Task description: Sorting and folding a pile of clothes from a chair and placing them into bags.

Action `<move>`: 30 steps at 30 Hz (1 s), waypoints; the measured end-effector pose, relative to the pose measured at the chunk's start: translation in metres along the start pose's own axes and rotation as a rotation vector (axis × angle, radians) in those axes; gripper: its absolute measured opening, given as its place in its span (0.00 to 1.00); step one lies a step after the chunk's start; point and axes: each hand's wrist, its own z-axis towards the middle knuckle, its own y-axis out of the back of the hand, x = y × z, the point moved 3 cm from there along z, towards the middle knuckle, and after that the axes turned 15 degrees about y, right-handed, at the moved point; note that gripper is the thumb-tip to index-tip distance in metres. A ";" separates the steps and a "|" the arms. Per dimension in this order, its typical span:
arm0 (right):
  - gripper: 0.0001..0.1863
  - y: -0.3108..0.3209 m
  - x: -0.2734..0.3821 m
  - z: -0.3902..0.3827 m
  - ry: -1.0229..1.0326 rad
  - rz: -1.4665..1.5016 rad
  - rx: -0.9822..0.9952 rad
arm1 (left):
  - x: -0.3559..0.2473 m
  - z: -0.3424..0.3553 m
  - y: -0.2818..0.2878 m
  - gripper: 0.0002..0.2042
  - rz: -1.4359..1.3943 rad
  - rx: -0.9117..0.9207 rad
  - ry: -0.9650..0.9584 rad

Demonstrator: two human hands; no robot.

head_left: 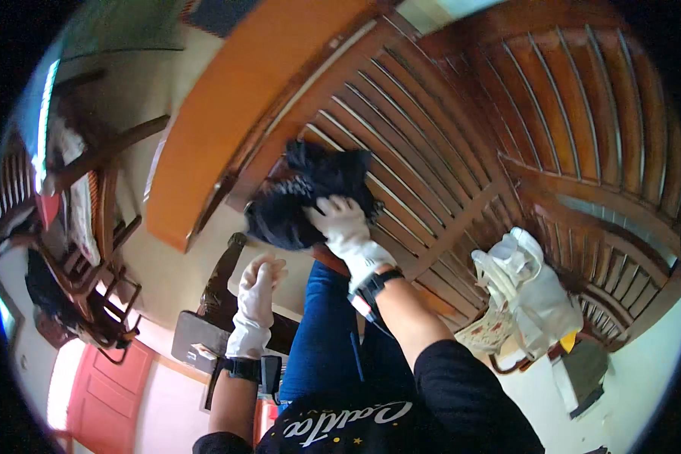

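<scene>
My right hand, in a white glove, rests on a bunched black cloth with its fingers bent into the fabric. The cloth lies crumpled on the slatted seat of a brown wooden bench, near its left end. Part of it has a paler, patterned texture; its exact kind cannot be made out. Off to the left and nearer to me, my left hand, also white-gloved, hangs in the air with its fingers loosely curled together. Nothing shows in it, and it is apart from the cloth.
An orange-brown wooden tabletop stands beside the bench on the left. On the bench's right side sits a white bag. Below the left hand is a dark flat panel. Wooden chairs stand at far left, near a pink door.
</scene>
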 end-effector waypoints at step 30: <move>0.24 0.194 0.234 -0.042 -0.303 0.458 0.111 | 0.041 -0.175 0.158 0.17 -0.750 0.430 -0.455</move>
